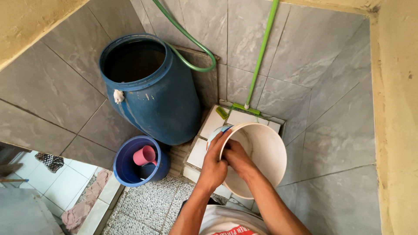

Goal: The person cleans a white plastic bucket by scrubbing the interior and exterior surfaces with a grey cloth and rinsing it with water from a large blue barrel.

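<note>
Two hands: left hand (pixel 214 163) clamped on rim of round white plastic basin (pixel 265 150); right hand (pixel 237 160) pressed inside, grip unclear.
Handling: probably light, stiff, wet-slick; best gripped at rim.

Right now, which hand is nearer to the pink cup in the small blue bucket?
Left. The left hand grips the near rim of the white bucket, on the side facing the pink cup. The right hand is inside the white bucket, farther from the cup.

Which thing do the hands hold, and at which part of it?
The left hand holds the white bucket by its rim. The right hand is inside it; its grip cannot be told.
</note>
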